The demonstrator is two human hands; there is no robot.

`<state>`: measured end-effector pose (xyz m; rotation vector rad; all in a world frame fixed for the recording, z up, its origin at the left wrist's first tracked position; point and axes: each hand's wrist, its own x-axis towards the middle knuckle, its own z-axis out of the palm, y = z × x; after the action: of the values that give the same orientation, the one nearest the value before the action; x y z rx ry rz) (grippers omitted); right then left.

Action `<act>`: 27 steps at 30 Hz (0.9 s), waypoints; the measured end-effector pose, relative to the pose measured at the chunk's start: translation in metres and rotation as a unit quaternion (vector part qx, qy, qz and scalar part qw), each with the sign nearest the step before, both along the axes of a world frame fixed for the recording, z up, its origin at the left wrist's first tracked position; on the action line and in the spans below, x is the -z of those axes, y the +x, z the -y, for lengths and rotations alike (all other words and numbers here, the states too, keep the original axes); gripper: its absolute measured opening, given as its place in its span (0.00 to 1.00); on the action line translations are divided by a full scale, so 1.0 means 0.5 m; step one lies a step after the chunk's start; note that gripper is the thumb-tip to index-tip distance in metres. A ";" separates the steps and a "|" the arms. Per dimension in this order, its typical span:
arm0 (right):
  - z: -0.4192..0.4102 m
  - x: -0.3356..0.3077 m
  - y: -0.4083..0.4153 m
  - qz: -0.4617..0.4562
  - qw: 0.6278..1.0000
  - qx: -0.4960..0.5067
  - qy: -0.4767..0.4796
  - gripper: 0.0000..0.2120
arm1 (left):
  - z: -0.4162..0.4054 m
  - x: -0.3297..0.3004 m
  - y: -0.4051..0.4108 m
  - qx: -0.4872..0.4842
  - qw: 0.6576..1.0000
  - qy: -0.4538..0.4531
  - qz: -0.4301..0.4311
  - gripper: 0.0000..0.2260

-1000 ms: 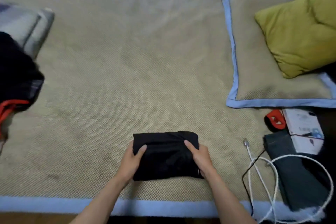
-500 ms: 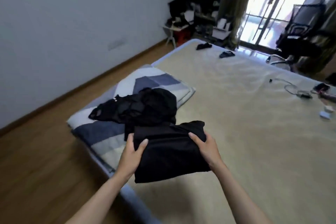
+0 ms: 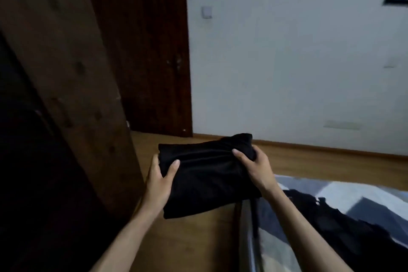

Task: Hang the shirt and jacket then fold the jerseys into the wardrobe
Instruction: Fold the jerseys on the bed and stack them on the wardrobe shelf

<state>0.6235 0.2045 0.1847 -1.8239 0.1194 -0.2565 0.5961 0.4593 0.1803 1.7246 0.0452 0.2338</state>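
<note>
A folded black jersey (image 3: 205,172) is held in the air in front of me, over the wooden floor. My left hand (image 3: 160,181) grips its left edge, thumb on top. My right hand (image 3: 254,166) grips its right end, fingers curled over the bunched cloth. The brown wooden wardrobe (image 3: 66,86) stands at the left, its side panel close to my left hand and its dark inside at the far left. More black clothing (image 3: 344,227) lies on the bed at the lower right.
The bed edge (image 3: 249,234) with a grey-and-white cover runs along the lower right. A dark wooden door (image 3: 143,51) stands behind the wardrobe. A white wall (image 3: 287,62) with a switch and a skirting board fills the right. Wooden floor (image 3: 198,240) lies beneath the jersey.
I lifted the folded jersey off the bed with both hands and turned left. The view swung from the bed to the wardrobe and door.
</note>
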 end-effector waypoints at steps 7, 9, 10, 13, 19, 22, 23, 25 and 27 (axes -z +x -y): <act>-0.396 -0.071 0.245 -0.007 0.963 -0.266 0.043 0.15 | -0.308 -0.061 0.029 -0.275 0.961 0.016 0.007 0.15; -0.505 -0.089 0.296 -0.011 0.937 -0.345 0.056 0.15 | -0.381 -0.089 0.023 -0.360 0.933 0.012 0.001 0.23; -0.563 -0.104 0.313 -0.010 0.921 -0.385 0.053 0.14 | -0.417 -0.103 0.013 -0.403 0.915 0.019 0.002 0.25; -0.726 -0.149 0.330 -0.015 0.870 -0.489 0.058 0.15 | -0.505 -0.141 -0.051 -0.518 0.854 0.042 0.023 0.38; -0.958 -0.244 0.216 -0.006 0.738 -0.672 0.062 0.13 | -0.546 -0.227 -0.248 -0.684 0.723 0.079 0.064 0.06; -1.041 -0.271 0.126 0.036 0.692 -0.719 0.061 0.08 | -0.562 -0.246 -0.340 -0.753 0.644 0.110 0.076 0.06; -1.069 -0.272 0.103 0.045 0.682 -0.727 0.068 0.07 | -0.571 -0.254 -0.364 -0.767 0.626 0.117 0.072 0.06; -1.133 -0.267 0.064 0.051 0.671 -0.735 0.084 0.08 | -0.594 -0.266 -0.403 -0.794 0.594 0.121 0.050 0.06; -1.189 -0.270 0.023 0.052 0.665 -0.737 0.103 0.10 | -0.628 -0.274 -0.438 -0.817 0.563 0.120 0.035 0.07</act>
<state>0.6349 0.7992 0.3199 -1.1616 -1.3312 0.7896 0.3770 0.7735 0.3174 1.3617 1.6744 1.7247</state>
